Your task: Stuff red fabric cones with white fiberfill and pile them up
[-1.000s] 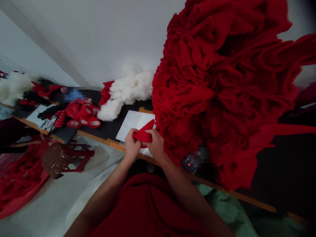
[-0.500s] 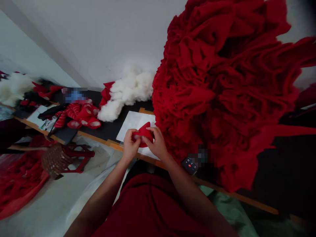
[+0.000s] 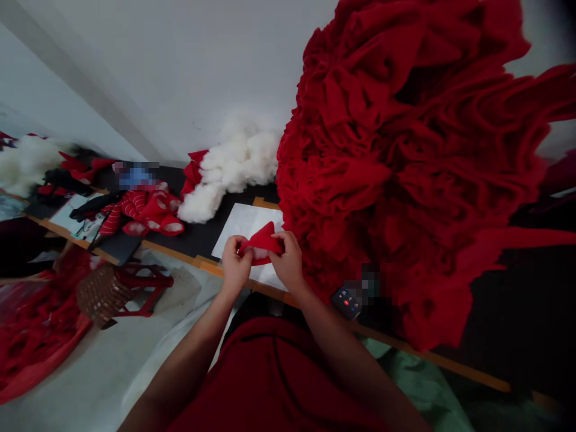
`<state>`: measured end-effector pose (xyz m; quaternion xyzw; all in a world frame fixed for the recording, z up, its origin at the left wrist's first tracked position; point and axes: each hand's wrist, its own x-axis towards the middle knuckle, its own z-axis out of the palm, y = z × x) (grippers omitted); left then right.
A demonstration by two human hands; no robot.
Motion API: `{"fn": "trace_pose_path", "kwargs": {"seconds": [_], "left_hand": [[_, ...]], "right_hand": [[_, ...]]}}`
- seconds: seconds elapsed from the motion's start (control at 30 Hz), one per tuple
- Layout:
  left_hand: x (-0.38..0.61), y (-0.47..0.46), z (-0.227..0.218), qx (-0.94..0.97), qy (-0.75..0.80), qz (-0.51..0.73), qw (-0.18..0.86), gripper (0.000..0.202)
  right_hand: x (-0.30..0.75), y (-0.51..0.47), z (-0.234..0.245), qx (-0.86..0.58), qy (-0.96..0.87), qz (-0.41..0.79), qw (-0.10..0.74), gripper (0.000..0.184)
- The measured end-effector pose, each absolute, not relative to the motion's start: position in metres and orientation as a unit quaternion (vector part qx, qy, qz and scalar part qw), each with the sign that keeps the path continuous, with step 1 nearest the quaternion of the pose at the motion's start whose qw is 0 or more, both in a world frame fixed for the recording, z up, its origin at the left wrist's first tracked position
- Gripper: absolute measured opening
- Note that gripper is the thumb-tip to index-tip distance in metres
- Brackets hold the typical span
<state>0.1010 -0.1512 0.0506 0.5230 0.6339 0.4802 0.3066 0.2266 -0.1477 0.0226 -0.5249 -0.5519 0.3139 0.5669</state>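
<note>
Red felt piece (image 3: pixel 262 245), folded into a pointed shape, is between the two hands, just above a white paper sheet (image 3: pixel 245 222). The left hand (image 3: pixel 236 262) pinches its left end with thumb and fingers, and the right hand (image 3: pixel 290 264) pinches the right end in the same way. Both hands are narrow and closed on the felt, and the tip of the piece points away from the person. The paper lies on a black table top (image 3: pixel 198 207) with a wooden edge (image 3: pixel 202 270), and the hands are close to this edge.

Just right of the hands, a very large heap of red cloth (image 3: pixel 396 150) rises and touches the paper. A phone (image 3: pixel 346 303) lies near its foot, partly blurred. Behind the paper is a pile of white stuffing (image 3: pixel 234 171), with some red cloth at its left end. Further left are red and white striped pieces (image 3: pixel 141 216), and they look more worked than the piece in the hands.

So one piece has its shape in the hands, but I cannot see any stitch on it, and no stuffing shows in it. Much red cloth is left in the heap. On the floor at left stand a woven stool (image 3: pixel 108 294) and more red cloth (image 3: pixel 36 327).
</note>
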Motion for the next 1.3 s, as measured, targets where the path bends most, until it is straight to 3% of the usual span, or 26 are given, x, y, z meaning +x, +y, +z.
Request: {"fn": "trace_pose_path", "kwargs": {"seconds": [0.07, 0.13, 0.23, 0.3, 0.43, 0.57, 0.7, 1.07, 1.3], "left_hand": [[0.097, -0.153, 0.054, 0.502, 0.617, 0.511, 0.326, 0.015], [0.093, -0.156, 0.058, 0.429, 0.561, 0.543, 0.454, 0.027], [0.092, -0.158, 0.061, 0.239, 0.462, 0.495, 0.696, 0.05], [0.096, -0.153, 0.06, 0.146, 0.421, 0.479, 0.757, 0.056], [0.105, -0.133, 0.057, 0.075, 0.408, 0.553, 0.723, 0.034], [0.108, -0.121, 0.056, 0.076, 0.417, 0.571, 0.703, 0.025], [0.116, -0.128, 0.056, 0.075, 0.415, 0.584, 0.693, 0.022], [0.119, -0.134, 0.06, 0.072, 0.436, 0.59, 0.676, 0.017], [0.125, -0.141, 0.059, 0.083, 0.421, 0.597, 0.678, 0.018]], "right_hand": [[0.226, -0.146, 0.021, -0.524, -0.521, 0.345, 0.578, 0.025], [0.225, -0.143, 0.02, -0.52, -0.465, 0.39, 0.601, 0.021], [0.22, -0.14, 0.022, -0.516, -0.401, 0.431, 0.622, 0.016], [0.215, -0.143, 0.025, -0.513, -0.412, 0.451, 0.603, 0.018], [0.21, -0.164, 0.035, -0.546, -0.491, 0.361, 0.575, 0.026], [0.207, -0.177, 0.039, -0.483, -0.63, 0.246, 0.557, 0.03], [0.202, -0.17, 0.037, -0.477, -0.674, 0.23, 0.516, 0.04], [0.203, -0.172, 0.039, -0.482, -0.63, 0.248, 0.557, 0.026], [0.207, -0.169, 0.036, -0.515, -0.632, 0.235, 0.529, 0.032]]}}
